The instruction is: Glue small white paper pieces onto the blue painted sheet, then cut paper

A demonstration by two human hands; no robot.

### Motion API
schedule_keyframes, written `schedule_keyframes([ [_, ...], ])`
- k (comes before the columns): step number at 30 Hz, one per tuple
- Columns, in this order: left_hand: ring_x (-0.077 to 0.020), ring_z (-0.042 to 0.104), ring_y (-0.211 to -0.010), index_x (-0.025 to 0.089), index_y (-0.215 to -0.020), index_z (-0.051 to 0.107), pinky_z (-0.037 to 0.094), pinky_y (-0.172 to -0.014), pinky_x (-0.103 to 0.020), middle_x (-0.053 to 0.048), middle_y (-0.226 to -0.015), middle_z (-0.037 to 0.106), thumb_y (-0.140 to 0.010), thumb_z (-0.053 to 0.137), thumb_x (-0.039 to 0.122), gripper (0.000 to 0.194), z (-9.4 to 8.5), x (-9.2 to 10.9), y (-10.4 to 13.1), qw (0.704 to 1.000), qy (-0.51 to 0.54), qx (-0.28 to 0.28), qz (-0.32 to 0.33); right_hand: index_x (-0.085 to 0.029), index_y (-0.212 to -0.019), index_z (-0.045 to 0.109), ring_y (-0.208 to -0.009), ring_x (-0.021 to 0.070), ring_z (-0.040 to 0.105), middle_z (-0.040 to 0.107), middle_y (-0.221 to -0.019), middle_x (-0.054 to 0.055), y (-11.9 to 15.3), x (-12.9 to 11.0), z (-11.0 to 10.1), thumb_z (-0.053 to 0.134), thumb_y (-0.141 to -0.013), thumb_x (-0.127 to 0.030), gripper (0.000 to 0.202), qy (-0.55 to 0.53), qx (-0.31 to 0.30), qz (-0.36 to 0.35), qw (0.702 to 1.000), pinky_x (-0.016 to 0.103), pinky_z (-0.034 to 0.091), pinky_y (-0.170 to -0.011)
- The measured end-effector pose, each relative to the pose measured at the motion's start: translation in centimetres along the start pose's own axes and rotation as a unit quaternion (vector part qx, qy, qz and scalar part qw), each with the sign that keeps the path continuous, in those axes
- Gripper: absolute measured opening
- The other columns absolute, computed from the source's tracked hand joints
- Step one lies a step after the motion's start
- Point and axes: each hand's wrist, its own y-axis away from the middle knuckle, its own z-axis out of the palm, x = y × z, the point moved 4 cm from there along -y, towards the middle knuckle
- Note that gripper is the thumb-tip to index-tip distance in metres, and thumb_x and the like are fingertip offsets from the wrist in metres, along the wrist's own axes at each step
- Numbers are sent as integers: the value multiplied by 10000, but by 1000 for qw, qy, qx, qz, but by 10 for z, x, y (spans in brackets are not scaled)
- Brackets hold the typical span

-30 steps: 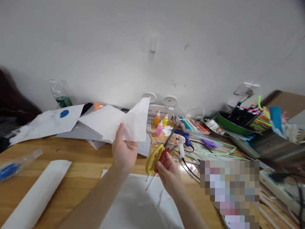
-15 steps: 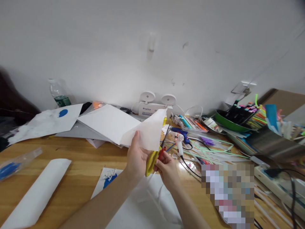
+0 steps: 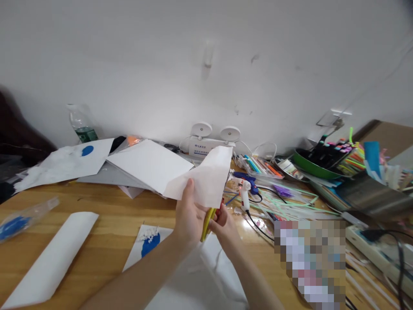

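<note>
My left hand (image 3: 189, 217) pinches a white paper piece (image 3: 209, 176) with the thumb on its near face, holding it raised above the table. Yellow-and-red handled scissors (image 3: 208, 221) are in my right hand (image 3: 225, 224), just below and right of the paper's lower edge. The paper hides most of the blades. Below my hands a white sheet (image 3: 193, 275) lies on the table, and beside it is a paper with a blue patch (image 3: 150, 245) and white crumbs.
A curled white paper (image 3: 53, 262) and a bag of blue material (image 3: 16, 226) lie left. Stacked sheets (image 3: 150, 161), a bottle (image 3: 83, 127) and a router (image 3: 200, 147) stand behind. Glue guns (image 3: 245, 193), straws, a green pan of markers (image 3: 318, 165) and a power strip (image 3: 371, 245) are right.
The scissors have turned so that their blades, seen before beside the paper, are now mostly behind it. The paper has shifted slightly right, and the whole view has moved a little.
</note>
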Motion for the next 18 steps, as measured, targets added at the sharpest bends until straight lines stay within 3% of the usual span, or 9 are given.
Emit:
schedule_keyframes([
  [4, -197, 571, -1014, 143, -993, 590, 458, -874, -302, -75, -936, 674, -800, 510, 260, 239, -2, -3, 0, 999, 20, 7, 47, -217, -754, 390, -544, 87, 423, 427, -632, -73, 1, -3, -8, 617, -525, -139, 332, 48, 121, -7, 991, 203, 367, -512],
  [6, -178, 563, -1027, 153, -984, 596, 445, -889, -273, -62, -941, 674, -787, 538, 248, 227, -2, -3, -2, 998, 11, 3, 57, -212, -771, 416, -545, 88, 419, 419, -630, -70, 0, 0, -13, 593, -512, -131, 324, 30, 140, 2, 990, 204, 362, -508],
  [10, -146, 550, -1043, 204, -1017, 582, 443, -887, -248, -22, -1009, 657, -794, 531, 221, 229, -2, 7, -10, 992, 9, -14, 126, -210, -855, 477, -530, 100, 392, 413, -622, -54, -4, 2, -12, 569, -532, -203, 337, -46, 98, -28, 994, 225, 335, -498],
  [14, -163, 545, -1050, 194, -1003, 592, 446, -872, -252, -25, -1010, 657, -793, 524, 229, 223, -5, 7, -19, 990, -2, -37, 134, -200, -903, 505, -581, 127, 430, 456, -679, -10, 2, -12, 3, 562, -679, -342, 272, -45, 38, -44, 997, 272, 355, -560],
  [18, -219, 584, -979, 153, -987, 598, 471, -801, -302, -55, -938, 674, -754, 565, 275, 265, -15, -11, -18, 993, -55, -27, 105, -217, -952, 518, -668, 158, 489, 507, -776, 21, 8, -33, 4, 583, -693, -380, 313, -55, 76, -75, 993, 313, 395, -642],
])
